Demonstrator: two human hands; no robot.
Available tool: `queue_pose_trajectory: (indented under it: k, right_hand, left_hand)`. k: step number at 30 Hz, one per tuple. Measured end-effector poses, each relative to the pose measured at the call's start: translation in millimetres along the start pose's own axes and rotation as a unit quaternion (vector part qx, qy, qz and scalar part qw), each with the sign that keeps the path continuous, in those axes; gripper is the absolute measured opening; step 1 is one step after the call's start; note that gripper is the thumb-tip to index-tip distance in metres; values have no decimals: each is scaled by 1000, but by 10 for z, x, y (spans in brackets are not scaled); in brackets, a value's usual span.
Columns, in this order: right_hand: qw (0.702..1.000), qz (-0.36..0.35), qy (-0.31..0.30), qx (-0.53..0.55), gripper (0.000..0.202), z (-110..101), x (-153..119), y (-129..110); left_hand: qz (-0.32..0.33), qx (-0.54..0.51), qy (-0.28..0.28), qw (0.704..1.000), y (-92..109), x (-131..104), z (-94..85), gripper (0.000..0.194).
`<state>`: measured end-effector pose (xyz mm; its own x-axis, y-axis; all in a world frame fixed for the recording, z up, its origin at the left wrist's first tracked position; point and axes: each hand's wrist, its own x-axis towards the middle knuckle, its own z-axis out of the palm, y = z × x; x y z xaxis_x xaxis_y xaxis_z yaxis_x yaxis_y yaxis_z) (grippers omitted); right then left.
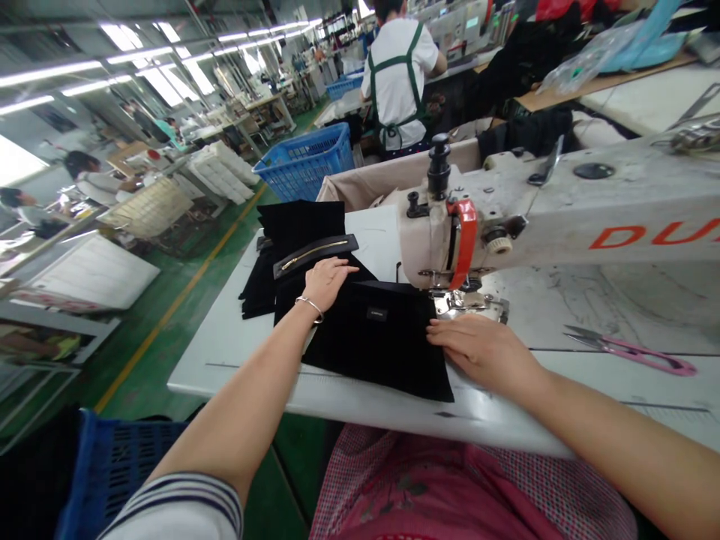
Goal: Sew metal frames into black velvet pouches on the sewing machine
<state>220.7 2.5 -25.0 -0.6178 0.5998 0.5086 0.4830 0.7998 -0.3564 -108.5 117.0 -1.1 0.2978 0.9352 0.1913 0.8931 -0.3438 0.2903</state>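
A black fabric panel (376, 349) with a small dark label (376, 314) lies on the white sewing table, its right edge by the presser foot (464, 302) of the sewing machine (540, 217). My left hand (331, 277) rests palm down on the panel's upper left part, fingers stretched out. Just above it, a dark strip with a gold zipper (315, 255) lies across more black fabric pieces (301, 220). At the panel's right edge, my right hand (478, 346) lies with its fingers extended flat over the cloth, in front of the presser foot; its thumb is partly hidden.
Pink-handled thread snips (633, 349) lie on the table to the right. A blue basket (307, 161) and a cloth-lined bin (360, 184) stand behind the table. Another blue basket (118, 465) is at lower left. A person in a green apron (397, 82) works ahead.
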Motion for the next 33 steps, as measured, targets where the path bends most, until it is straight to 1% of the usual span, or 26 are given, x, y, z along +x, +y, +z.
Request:
queue_pose_trajectory:
  k: [2, 5, 7, 8, 9, 10, 12, 13, 14, 15, 16, 17, 18, 19, 21, 26, 33]
  right_hand:
    - [1000, 6, 1, 6, 24, -2, -4, 3]
    - [1000, 9, -8, 0, 25, 0, -7, 9]
    - [1000, 8, -16, -5, 25, -2, -3, 7]
    - [1000, 8, -19, -6, 25, -5, 1, 4]
    - [1000, 7, -21, -7, 25, -9, 5, 1]
    - [1000, 6, -21, -7, 25, -14, 9, -3]
    - [1000, 2, -22, -9, 24, -24, 13, -5]
    - [1000, 0, -25, -11, 24, -27, 13, -3]
    - [999, -1, -31, -14, 24, -28, 12, 0]
    - [999, -3, -38, -18, 24, -28, 10, 5]
    - [999, -5, -46, -21, 24, -26, 9, 11]
    - [998, -6, -51, -25, 24, -24, 8, 17]
    - [998, -9, -52, -30, 24, -21, 7, 22]
    - [998, -12, -50, -34, 24, -19, 8, 25]
    - [998, -20, -43, -40, 23, -19, 11, 28]
    - [998, -24, -56, -35, 24, -37, 10, 22]
    - [998, -13, -60, -32, 23, -50, -13, 10]
  left_hand:
    - [10, -4, -8, 1000, -176, -37, -76, 42]
    - [18, -8, -11, 1000, -395, -127, -283, 48]
    - [19, -7, -10, 1000, -449, -188, -438, 48]
    - [18, -4, -5, 1000, -421, -220, -500, 45]
    - [17, 0, 5, 1000, -347, -252, -542, 41]
    - [13, 6, 20, 1000, -224, -286, -556, 36]
    - [23, 10, 48, 999, 151, -356, -481, 28]
    - [44, 5, 50, 998, 381, -387, -393, 26]
    - [103, -11, 27, 994, 615, -411, -279, 26]
    - [172, -29, -10, 985, 837, -428, -150, 26]
    - [221, -41, -40, 974, 1030, -436, -18, 26]
    - [237, -43, -56, 969, 1183, -438, 105, 28]
    - [230, -44, -60, 970, 1292, -436, 209, 28]
    - [217, -43, -63, 973, 1358, -434, 289, 28]
    - [184, -42, -63, 980, 1394, -441, 369, 29]
    - [159, -32, -66, 984, 1361, -509, 334, 31]
    - [167, -26, -55, 984, 1415, -524, 358, 30]
